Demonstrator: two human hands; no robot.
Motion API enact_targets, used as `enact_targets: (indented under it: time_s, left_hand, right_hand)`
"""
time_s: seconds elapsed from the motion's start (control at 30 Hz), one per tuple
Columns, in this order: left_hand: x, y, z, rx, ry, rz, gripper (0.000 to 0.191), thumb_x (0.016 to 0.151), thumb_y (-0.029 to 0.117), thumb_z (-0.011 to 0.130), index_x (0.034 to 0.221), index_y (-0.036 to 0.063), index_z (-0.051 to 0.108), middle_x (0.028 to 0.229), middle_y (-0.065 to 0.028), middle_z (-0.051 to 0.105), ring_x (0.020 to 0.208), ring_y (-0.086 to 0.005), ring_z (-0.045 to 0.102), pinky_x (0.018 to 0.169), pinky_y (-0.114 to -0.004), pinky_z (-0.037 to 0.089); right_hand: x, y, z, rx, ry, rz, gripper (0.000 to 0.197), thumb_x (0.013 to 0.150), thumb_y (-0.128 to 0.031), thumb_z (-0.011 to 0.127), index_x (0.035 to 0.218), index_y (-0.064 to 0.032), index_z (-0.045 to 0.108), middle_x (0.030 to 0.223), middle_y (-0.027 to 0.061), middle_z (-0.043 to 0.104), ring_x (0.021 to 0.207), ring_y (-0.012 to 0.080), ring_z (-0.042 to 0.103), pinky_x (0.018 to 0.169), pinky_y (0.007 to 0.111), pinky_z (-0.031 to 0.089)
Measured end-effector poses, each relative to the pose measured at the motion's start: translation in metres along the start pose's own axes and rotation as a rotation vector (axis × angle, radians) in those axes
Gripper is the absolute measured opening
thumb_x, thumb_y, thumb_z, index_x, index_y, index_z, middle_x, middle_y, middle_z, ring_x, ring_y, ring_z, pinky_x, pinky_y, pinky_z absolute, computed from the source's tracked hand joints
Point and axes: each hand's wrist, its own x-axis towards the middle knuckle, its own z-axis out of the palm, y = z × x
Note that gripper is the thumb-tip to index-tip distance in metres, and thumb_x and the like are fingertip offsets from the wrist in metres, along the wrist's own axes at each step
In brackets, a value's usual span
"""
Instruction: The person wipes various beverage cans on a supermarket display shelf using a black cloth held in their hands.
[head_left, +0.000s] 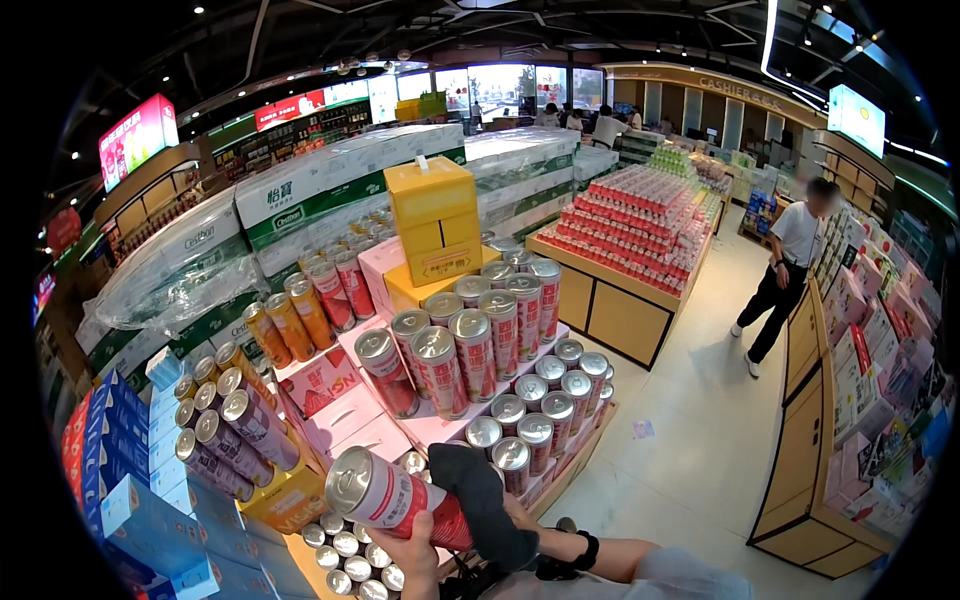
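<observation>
My left hand (415, 551) grips a tall red-and-white drink can (386, 491) from below, its silver lid tilted up to the left. A dark grey cloth (472, 499) is in my right hand (517, 514), which the cloth partly covers. The cloth lies against the right side of the can. Just beyond my hands, tall pink-and-red cans (450, 375) stand in rows on pink cartons (362, 420). Shorter-looking rows of similar cans (536, 435) stand lower on the right. Many silver can lids (358, 568) show below my left hand.
Purple cans (232, 442) and orange cans (289, 326) stand to the left, near blue boxes (154, 525). A yellow carton (433, 217) rises behind the cans, before wrapped Cestbon cases (322, 195). A person (796, 255) stands in the right aisle beside a stocked counter (802, 420).
</observation>
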Motion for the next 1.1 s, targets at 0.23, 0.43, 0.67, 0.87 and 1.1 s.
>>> enact_targets:
  time_s: [0.23,0.43,0.67,0.87,1.1]
  left_hand:
    - [-0.002,-0.01,-0.02,0.035,-0.141,0.063,0.103,0.072,0.033,0.092,0.149,-0.0026,0.033,0.137,-0.0176,0.055,0.122,-0.0262,0.06,0.105,-0.041,0.049]
    - [-0.009,-0.003,-0.042,0.103,-0.235,0.0,0.108,0.077,0.05,0.087,0.152,-0.0023,0.032,0.143,-0.0195,0.053,0.126,-0.0284,0.059,0.106,-0.042,0.048]
    - [0.001,-0.007,-0.07,0.292,-0.22,0.177,0.112,0.073,0.057,0.089,0.15,-0.0054,0.036,0.139,-0.0206,0.058,0.123,-0.0302,0.062,0.106,-0.042,0.05]
    - [0.034,-0.024,-0.061,0.276,-0.147,0.293,0.101,0.072,0.046,0.093,0.143,-0.0056,0.043,0.133,-0.0177,0.061,0.118,-0.0279,0.065,0.104,-0.041,0.052]
    - [0.04,-0.037,-0.044,0.152,-0.072,0.1,0.087,0.07,0.028,0.094,0.138,0.0,0.047,0.129,-0.0123,0.061,0.117,-0.0236,0.064,0.104,-0.039,0.05]
  right_hand:
    - [0.025,0.004,0.015,0.085,0.014,-0.133,0.059,0.092,-0.025,0.063,0.144,0.0005,0.051,0.148,0.0267,0.049,0.137,0.0449,0.046,0.115,0.049,0.035]
    - [0.052,-0.017,0.015,0.056,-0.221,-0.205,0.06,0.092,-0.026,0.06,0.144,0.0006,0.05,0.148,0.0246,0.049,0.138,0.045,0.043,0.115,0.052,0.032]
    - [0.023,0.033,0.051,0.059,-0.134,-0.121,0.062,0.094,-0.035,0.06,0.145,-0.0022,0.05,0.144,0.0218,0.053,0.136,0.0428,0.046,0.114,0.051,0.033]
    - [-0.02,0.102,0.063,0.293,-0.065,0.281,0.058,0.095,-0.028,0.064,0.145,-0.0011,0.05,0.142,0.02,0.055,0.134,0.0306,0.052,0.114,0.039,0.039]
    - [-0.01,0.087,0.059,0.129,-0.158,0.336,0.044,0.1,-0.018,0.062,0.139,-0.0001,0.053,0.13,0.0131,0.065,0.112,0.0216,0.066,0.096,0.033,0.053]
